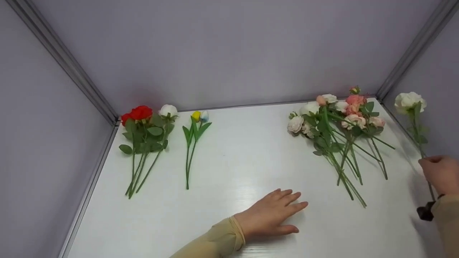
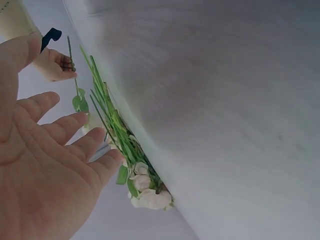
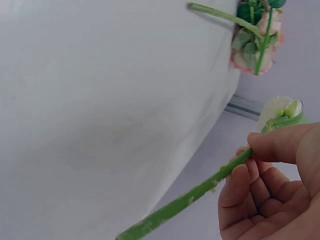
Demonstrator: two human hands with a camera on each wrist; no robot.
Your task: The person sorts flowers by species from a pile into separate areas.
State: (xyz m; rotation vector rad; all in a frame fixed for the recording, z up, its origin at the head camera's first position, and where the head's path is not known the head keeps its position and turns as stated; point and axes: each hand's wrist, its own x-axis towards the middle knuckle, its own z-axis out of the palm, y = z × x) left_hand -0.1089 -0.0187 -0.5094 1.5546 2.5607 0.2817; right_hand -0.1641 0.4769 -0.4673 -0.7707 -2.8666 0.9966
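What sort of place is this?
Probably a small partitioned work booth: a white tabletop enclosed by plain greyish panels, with metal strips at the corners. Stemmed flowers lie on the tabletop in separate groups.

White tabletop (image 1: 236, 150), faint sheen. Positions taken from left hand (image 1: 270, 215), fingers (image 1: 297, 207): rightward beyond fingertips, heap of white, blush and coral roses (image 1: 324, 129), stems crossing. Leftward beyond fingers: yellow tulip (image 1: 195, 116), pale blue-white tulip (image 1: 204, 116). Farthest left: red roses (image 1: 141, 113), white rose (image 1: 168, 110).
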